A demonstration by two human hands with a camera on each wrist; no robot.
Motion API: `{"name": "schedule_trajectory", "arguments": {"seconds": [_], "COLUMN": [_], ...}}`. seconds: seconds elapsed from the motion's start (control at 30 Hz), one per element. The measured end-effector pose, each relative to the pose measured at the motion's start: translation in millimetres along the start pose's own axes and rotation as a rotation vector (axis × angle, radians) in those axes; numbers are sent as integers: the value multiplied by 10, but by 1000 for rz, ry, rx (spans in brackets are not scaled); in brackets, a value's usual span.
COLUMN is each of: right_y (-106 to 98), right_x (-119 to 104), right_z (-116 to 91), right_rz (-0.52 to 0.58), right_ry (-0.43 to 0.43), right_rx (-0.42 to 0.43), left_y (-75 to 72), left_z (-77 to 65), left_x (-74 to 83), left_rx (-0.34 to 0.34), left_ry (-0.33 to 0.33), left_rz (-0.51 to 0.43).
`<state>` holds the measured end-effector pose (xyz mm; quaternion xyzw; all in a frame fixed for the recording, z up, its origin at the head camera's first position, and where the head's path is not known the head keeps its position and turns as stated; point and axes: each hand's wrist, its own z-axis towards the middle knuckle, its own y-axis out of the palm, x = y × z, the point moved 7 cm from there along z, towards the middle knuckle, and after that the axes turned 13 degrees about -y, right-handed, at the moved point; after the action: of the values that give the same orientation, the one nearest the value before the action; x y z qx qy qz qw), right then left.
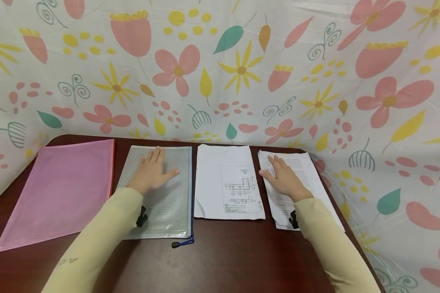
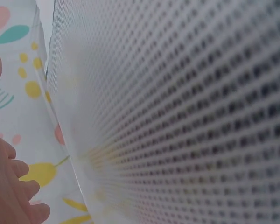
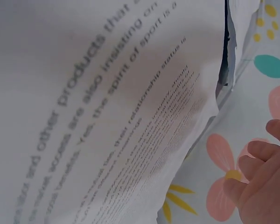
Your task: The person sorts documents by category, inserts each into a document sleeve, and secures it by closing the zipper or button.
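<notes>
My left hand point(image 1: 151, 171) is over the grey mesh zipper folder point(image 1: 168, 195), its fingers straight and the thumb spread toward the right. In the left wrist view the fingers point(image 2: 30, 190) stand at the edge, with the folder's mesh point(image 2: 177, 112) filling most of the picture. My right hand point(image 1: 284, 179) is over a stack of printed papers point(image 1: 311, 175), fingers extended, thumb pointing left. Lines of English text on the top sheet point(image 3: 107, 102) show in the right wrist view. Neither hand holds anything; contact with the surfaces cannot be told.
A pink mesh folder point(image 1: 64, 191) lies at the far left. Between the hands lies a white paper stack point(image 1: 220, 183) with a technical drawing. A blue zipper pull point(image 1: 183, 243) sticks out from the grey folder. Flowered cloth point(image 1: 212, 81) hangs behind the dark table point(image 1: 220, 260).
</notes>
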<state>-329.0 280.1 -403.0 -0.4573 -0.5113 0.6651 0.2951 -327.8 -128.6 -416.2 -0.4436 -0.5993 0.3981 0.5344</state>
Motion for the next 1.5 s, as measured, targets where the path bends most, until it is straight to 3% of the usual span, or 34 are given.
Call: {"name": "schedule_trajectory", "arguments": {"seconds": [0.3, 0.6, 1.0, 1.2, 1.5], "right_y": [69, 142, 247, 292, 311], "right_x": [-40, -143, -247, -259, -277], "right_z": [8, 34, 119, 141, 175], "right_rz": [60, 140, 132, 139, 109], "right_ry": [28, 54, 48, 73, 113], "right_rx": [-29, -39, -55, -71, -55], "left_y": [83, 167, 240, 259, 278], "left_z": [-20, -37, -103, -130, -181], "left_x": [101, 189, 350, 424, 576], "left_rx": [-27, -65, -95, -90, -36], "left_ry": [7, -31, -88, -113, -95], "left_rz": [-27, -51, -45, -36, -9]}}
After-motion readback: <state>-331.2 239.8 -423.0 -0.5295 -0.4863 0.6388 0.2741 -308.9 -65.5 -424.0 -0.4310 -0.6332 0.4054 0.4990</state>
